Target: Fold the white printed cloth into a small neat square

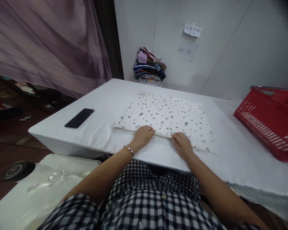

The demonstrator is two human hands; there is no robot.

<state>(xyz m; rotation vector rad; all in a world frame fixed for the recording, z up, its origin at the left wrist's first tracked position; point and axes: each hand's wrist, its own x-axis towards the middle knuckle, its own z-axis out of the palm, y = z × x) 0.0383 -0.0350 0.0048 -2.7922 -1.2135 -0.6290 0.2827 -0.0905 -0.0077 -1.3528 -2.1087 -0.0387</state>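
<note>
A white cloth (168, 113) with a small dark print lies flat and folded in layers on the white table, its near edge facing me. My left hand (143, 136) pinches that edge left of its middle, a bracelet on the wrist. Farther right along the same edge, my right hand (182, 143) has its fingers closed on the cloth. The thumbs and the layers under my fingers are mostly hidden.
A black phone (79, 118) lies on the table (103, 95) at left. A red plastic basket (271, 124) stands at the right. Folded clothes (150, 67) are stacked at the back by the wall. Below left is a white surface with clear plastic (55, 188).
</note>
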